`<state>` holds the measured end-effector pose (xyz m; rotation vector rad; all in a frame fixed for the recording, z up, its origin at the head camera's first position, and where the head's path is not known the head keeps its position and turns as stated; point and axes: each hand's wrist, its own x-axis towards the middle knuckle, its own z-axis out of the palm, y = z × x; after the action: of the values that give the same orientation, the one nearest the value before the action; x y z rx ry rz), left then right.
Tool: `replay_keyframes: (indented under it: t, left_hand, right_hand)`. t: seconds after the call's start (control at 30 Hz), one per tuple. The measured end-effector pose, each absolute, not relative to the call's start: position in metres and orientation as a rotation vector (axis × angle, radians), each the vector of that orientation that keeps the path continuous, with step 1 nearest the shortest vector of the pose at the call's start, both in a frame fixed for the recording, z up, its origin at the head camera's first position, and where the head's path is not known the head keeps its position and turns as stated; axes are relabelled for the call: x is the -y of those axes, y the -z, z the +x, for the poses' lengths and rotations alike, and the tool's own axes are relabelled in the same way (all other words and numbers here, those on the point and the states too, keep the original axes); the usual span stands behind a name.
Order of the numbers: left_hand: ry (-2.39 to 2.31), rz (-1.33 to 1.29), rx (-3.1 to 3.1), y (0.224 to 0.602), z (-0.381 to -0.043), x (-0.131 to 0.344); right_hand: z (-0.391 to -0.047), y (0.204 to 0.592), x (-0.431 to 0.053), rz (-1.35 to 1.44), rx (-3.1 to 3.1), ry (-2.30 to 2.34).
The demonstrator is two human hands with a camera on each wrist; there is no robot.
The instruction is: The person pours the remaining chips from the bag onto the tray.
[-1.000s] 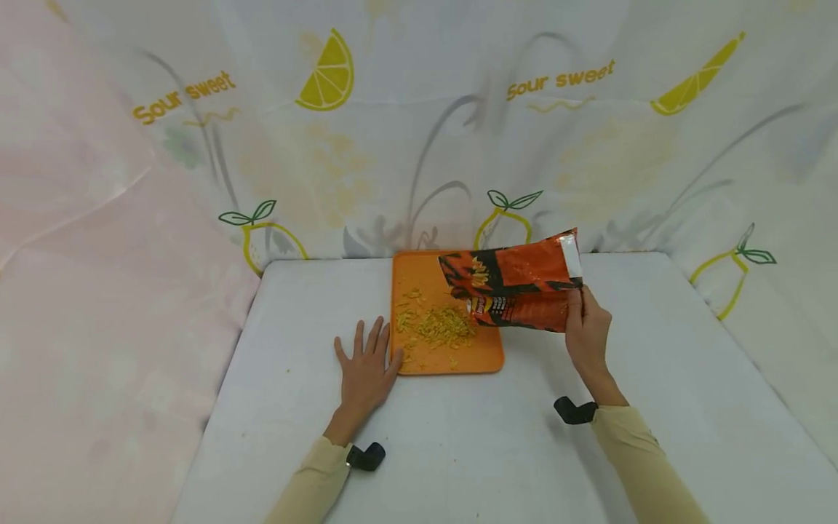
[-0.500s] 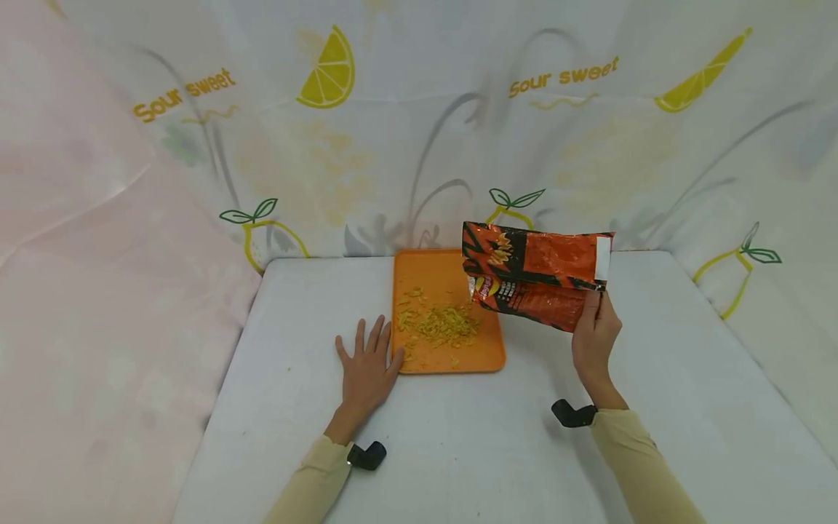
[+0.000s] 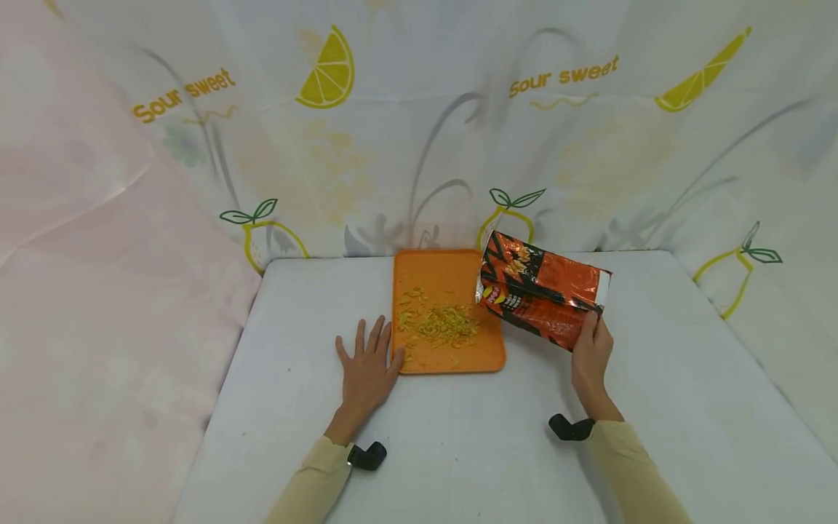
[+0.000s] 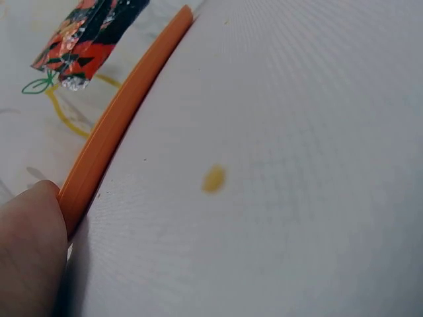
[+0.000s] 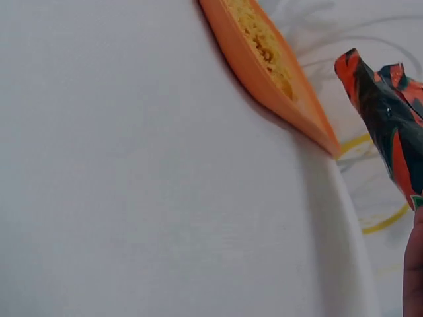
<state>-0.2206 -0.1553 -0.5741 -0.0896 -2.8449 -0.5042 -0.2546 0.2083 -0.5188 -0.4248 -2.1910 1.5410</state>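
Observation:
In the head view my right hand (image 3: 592, 352) grips the bottom right end of a red and black chip bag (image 3: 545, 288). The bag is held up over the right edge of an orange tray (image 3: 445, 269), its other end pointing left and tilted up. Crumbled yellow chips (image 3: 445, 324) lie in a loose heap on the tray. My left hand (image 3: 368, 371) rests with fingers spread on the table, its thumb touching the tray's left edge. The left wrist view shows the thumb (image 4: 30, 244) against the tray rim (image 4: 112, 129).
A white table (image 3: 452, 451) lies under everything. Behind it hangs a pale curtain (image 3: 393, 145) printed with lemons and words. A small yellow crumb (image 4: 214, 179) is on the table in the left wrist view.
My right hand has drawn the chip bag to the right, away from above the heap, and its right end has dropped so it slants. The left hand stays in place.

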Motion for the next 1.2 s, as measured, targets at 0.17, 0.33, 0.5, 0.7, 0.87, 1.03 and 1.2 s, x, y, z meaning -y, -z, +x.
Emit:
replay_keyframes:
  t: [0.17, 0.33, 0.5, 0.7, 0.87, 1.03, 1.2]
  left_hand:
    - [0.501, -0.085, 2.862, 0.575, -0.221, 0.155]
    - [0.512, -0.084, 2.869, 0.577, -0.220, 0.156]
    - [0.500, -0.088, 2.876, 0.576, -0.221, 0.157]
    - [0.480, -0.064, 2.894, 0.576, -0.223, 0.157]
    - [0.497, -0.088, 2.898, 0.576, -0.224, 0.155]
    - [0.543, -0.097, 2.903, 0.575, -0.226, 0.155]
    - [0.619, -0.076, 2.873, 0.575, -0.225, 0.159]
  right_hand:
    - [-0.251, 0.528, -0.215, -0.538, 2.189, -1.633]
    - [-0.248, 0.536, -0.220, -0.699, 2.171, -1.805]
    - [-0.249, 0.539, -0.222, -0.746, 2.143, -2.012]
    - [-0.252, 0.532, -0.227, -0.638, 2.196, -2.273]
    - [-0.247, 0.523, -0.235, -0.561, 2.308, -2.392]
    - [-0.238, 0.511, -0.236, -0.496, 2.366, -2.400]
    - [-0.225, 0.502, -0.228, -0.545, 2.608, -2.085]
